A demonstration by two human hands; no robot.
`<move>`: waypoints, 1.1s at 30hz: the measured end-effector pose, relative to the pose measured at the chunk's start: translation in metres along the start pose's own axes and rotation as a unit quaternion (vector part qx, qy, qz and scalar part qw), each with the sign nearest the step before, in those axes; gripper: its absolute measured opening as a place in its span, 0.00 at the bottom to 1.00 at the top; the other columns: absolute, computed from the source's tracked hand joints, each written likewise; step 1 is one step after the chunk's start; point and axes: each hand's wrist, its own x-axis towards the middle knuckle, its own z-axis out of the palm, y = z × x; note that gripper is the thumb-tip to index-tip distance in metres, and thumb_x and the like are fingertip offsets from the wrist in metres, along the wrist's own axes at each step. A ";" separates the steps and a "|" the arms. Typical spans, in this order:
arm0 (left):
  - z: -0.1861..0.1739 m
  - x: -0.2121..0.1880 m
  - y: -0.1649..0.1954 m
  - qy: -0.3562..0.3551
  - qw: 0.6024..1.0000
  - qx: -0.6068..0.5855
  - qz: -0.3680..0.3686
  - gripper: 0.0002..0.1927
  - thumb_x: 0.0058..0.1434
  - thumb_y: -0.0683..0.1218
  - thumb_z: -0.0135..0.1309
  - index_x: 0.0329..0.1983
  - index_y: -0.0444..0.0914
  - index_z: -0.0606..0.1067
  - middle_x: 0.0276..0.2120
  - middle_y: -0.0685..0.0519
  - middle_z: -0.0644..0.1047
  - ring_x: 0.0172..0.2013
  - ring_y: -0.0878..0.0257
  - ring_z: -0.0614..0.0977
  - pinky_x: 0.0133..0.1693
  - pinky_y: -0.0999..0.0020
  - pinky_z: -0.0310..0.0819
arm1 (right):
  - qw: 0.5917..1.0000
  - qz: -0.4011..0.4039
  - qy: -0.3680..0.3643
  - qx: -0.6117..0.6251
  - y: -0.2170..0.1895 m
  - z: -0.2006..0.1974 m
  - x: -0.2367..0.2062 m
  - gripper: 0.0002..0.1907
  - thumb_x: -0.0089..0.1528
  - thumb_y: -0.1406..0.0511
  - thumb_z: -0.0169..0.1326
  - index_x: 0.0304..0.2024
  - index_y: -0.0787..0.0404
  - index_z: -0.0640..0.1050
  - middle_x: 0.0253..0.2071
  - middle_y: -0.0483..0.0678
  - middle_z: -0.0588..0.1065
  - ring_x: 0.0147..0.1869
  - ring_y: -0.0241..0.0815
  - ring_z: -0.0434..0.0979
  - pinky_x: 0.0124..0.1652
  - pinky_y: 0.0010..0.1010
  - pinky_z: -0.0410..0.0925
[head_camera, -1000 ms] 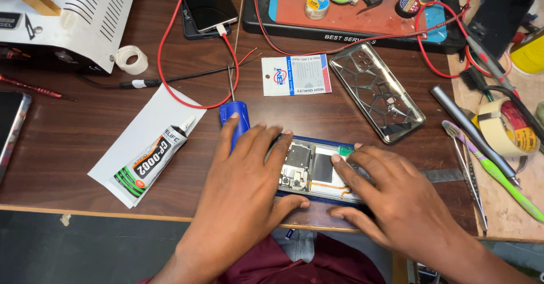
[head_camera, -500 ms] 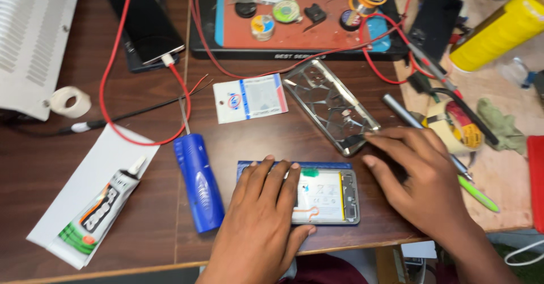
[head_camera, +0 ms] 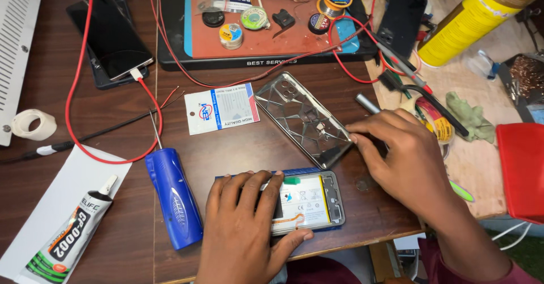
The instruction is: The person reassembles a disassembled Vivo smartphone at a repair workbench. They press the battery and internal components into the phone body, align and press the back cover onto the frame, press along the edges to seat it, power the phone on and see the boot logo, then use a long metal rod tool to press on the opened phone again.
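Table (head_camera: 238, 148): a dark wooden top lay under both hands, with a lighter board joined to it on the right hand's side.
Work mat (head_camera: 266, 35): a dark tray with a red-brown pad stood far beyond the fingertips of both hands, with small round tins and solder spools on it.
Yellow can (head_camera: 464, 26): it lay tilted, well beyond the right hand.
Left hand (head_camera: 243, 227): it was flat and open, palm down, fingers spread, pressing on the left half of the opened phone; it grasped nothing.
Right hand (head_camera: 411, 159): it was palm down with loosely bent fingers, and the fingertips touched the near right edge of the clear case. Whether it held something under the palm, I cannot tell.
Opened phone (head_camera: 309, 202): it lay back side up between the two hands, partly under the left fingers; the white battery was visible.
Clear case (head_camera: 303, 120): it lay just beyond the phone, diagonally, at the tips of the right hand.
Blue screwdriver (head_camera: 173, 196): it lay just beside the left hand, on its outer side, with the thin shaft pointing away.
Glue tube (head_camera: 71, 236): it rested on white paper, further out from the left hand.
Tape roll (head_camera: 34, 124): small and white, well apart from the left hand.
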 end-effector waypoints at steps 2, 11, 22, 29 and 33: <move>-0.002 0.001 0.000 0.014 1.000 -0.009 -0.004 0.44 0.55 0.71 0.58 0.59 0.31 0.72 0.53 0.41 0.73 0.56 0.43 0.71 0.59 0.38 0.58 | 0.997 0.048 -0.016 -0.052 -0.001 -0.011 0.001 0.08 0.59 0.69 0.61 0.40 0.62 0.84 0.38 0.53 0.80 0.41 0.56 0.79 0.42 0.42 0.70; -0.007 0.007 -0.001 0.017 1.000 -0.016 0.008 0.45 0.51 0.69 0.61 0.58 0.31 0.72 0.54 0.40 0.73 0.54 0.43 0.71 0.57 0.41 0.58 | 0.947 0.175 -0.045 -0.264 0.037 -0.021 -0.048 0.15 0.60 0.63 0.61 0.48 0.60 0.82 0.48 0.54 0.79 0.51 0.57 0.79 0.47 0.45 0.72; 0.060 -0.021 -0.042 0.110 0.989 0.056 0.082 0.49 0.49 0.80 0.58 0.58 0.38 0.76 0.50 0.46 0.78 0.50 0.50 0.76 0.51 0.48 0.67 | 0.969 0.156 -0.028 -0.189 0.040 -0.028 -0.032 0.19 0.53 0.70 0.60 0.48 0.59 0.81 0.45 0.54 0.78 0.53 0.56 0.77 0.48 0.45 0.72; 0.148 -0.011 -0.103 0.177 0.966 0.119 0.148 0.15 0.50 0.50 0.61 0.43 0.50 0.85 0.37 0.58 0.83 0.29 0.66 0.81 0.34 0.63 0.77 | 0.952 0.180 0.223 0.102 0.080 -0.033 -0.061 0.14 0.60 0.70 0.61 0.48 0.65 0.77 0.47 0.49 0.79 0.45 0.40 0.81 0.41 0.28 0.75; 0.143 -0.022 -0.096 0.207 0.962 0.132 0.117 0.16 0.48 0.49 0.61 0.42 0.51 0.85 0.36 0.63 0.82 0.29 0.70 0.81 0.33 0.62 0.75 | 0.897 0.212 0.259 0.288 0.099 -0.030 -0.065 0.11 0.66 0.74 0.56 0.52 0.68 0.76 0.42 0.52 0.79 0.44 0.36 0.77 0.43 0.27 0.71</move>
